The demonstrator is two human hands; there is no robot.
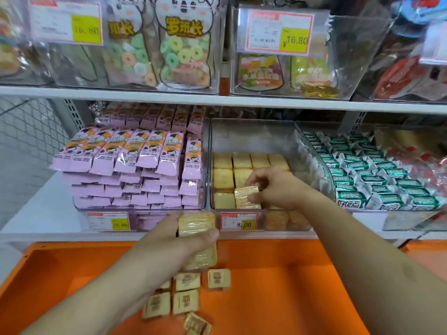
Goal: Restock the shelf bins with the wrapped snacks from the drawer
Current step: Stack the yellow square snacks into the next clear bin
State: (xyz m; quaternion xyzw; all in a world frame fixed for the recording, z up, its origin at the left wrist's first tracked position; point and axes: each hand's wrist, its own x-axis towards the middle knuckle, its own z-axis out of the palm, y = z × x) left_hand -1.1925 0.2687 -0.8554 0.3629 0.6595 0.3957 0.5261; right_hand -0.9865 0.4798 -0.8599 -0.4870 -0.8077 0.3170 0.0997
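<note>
Inside the clear plastic middle shelf bin (pixel 251 131), near its front wall, a small square golden biscuit pack in clear film (pixel 247 197) is pinched by the right hand (pixel 273 187), its grip narrow, with the thumb below and the fingertips on the pack's upper edge; the pack stands on edge in the front row, touching the flat-lying packs beside and behind it. Before the bin's front edge, above the orange drawer (pixel 290 274), a stack of the same film-wrapped packs (pixel 196 228) is held in the left hand (pixel 174 240), its grip curled round the stack with the thumb laid across its front face. More loose square packs (pixel 186 296) lie scattered in the drawer, close below the left wrist and towards the drawer's near edge. The packs are judged light and fairly stiff as small blocks, but the film looks glossy and probably slippery, and the biscuits inside are likely brittle, so a gentle pinch across two opposite edges is judged better than a squeeze on the broad faces. A stack is best clamped from both ends, since loose packs could slide apart. The bin is judged partly filled, with its rear still bare. Pink wrapped bars (pixel 135 165) fill the bin to the left and green-and-silver wrapped sweets (pixel 362 175) the bin to the right.
</note>
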